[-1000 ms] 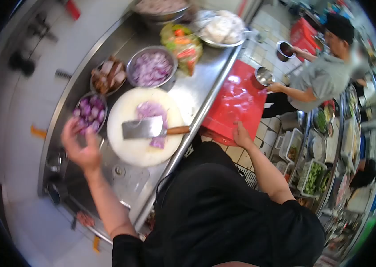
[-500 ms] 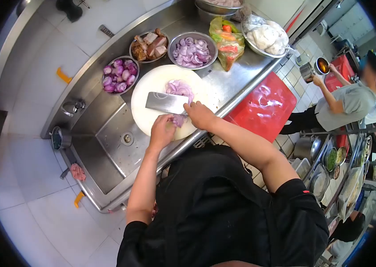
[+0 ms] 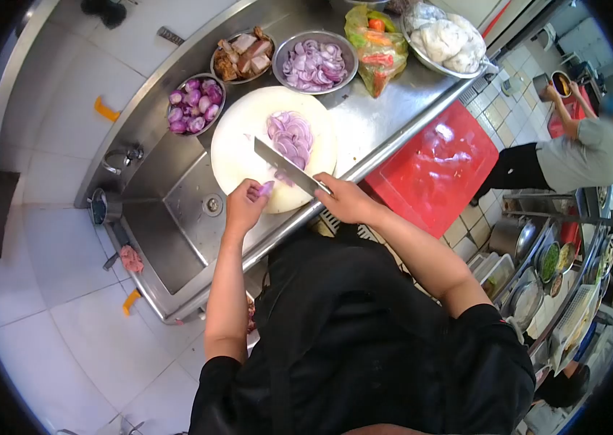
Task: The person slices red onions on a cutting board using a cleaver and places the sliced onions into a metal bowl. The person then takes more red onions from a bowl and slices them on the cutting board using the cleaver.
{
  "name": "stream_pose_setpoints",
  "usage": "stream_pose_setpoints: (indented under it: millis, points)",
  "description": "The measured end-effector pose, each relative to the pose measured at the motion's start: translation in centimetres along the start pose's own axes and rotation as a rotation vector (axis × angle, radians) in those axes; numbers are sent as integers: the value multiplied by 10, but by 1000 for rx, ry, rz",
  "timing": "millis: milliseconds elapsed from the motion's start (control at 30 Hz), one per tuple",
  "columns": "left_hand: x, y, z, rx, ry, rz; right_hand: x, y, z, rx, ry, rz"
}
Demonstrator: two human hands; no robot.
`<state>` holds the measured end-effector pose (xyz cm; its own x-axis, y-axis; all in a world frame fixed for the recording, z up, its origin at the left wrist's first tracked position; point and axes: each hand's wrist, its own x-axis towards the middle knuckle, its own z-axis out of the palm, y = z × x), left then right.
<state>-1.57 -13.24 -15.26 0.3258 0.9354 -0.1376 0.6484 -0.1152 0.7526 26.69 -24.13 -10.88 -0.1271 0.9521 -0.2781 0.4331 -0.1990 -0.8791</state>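
1 tap (image 3: 132, 154), 1 sink (image 3: 187, 210). Onion bowl (image 3: 209, 131): heaped, exact count unclear. 1 meat bowl (image 3: 213, 67). Left hand (image 3: 246, 206) was nearly closed, fingertips pinching 1 onion piece (image 3: 266, 189) at the near edge of 1 round board (image 3: 238, 138). 1 cleaver (image 3: 282, 162) slanted over the board, between that piece and the sliced pile (image 3: 290, 136). 1 slice bowl (image 3: 354, 64) sat beyond. Right hand (image 3: 346, 199) was closed round the cleaver's handle. Then 1 veg bag (image 3: 377, 54), 1 red bin (image 3: 433, 170), 1 co-worker (image 3: 585, 152).
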Motion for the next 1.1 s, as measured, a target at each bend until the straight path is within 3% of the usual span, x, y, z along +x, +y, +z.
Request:
stream_pose_setpoints:
  millis: [133, 233, 300, 333, 467, 533, 633, 1100]
  points:
    - [1, 7, 19, -9, 132, -141, -18, 16, 33, -121, 83, -17]
    - [5, -9, 49, -245, 131, -155, -19, 15, 45, -171, 60, 48]
    - [0, -12, 56, -297, 122, -94, -20, 5, 46, -213, 63, 48]
    - [-2, -16, 57, -293, 123, 39, -20, 3, 48, -260, 60, 51]
    - [-5, -18, 47, -345, 164, 80, -21, -13, 50, -394, 40, 65]
    - [1, -27, 40, -221, 88, 322, -21, -18, 52, -414, 37, 89]
    - [9, -33, 36, -145, 57, 391, -28, -32, 53, -435, 69, 111]
    - [11, -26, 34, -157, 28, 335, -59, -58, 62, -524, 123, 189]
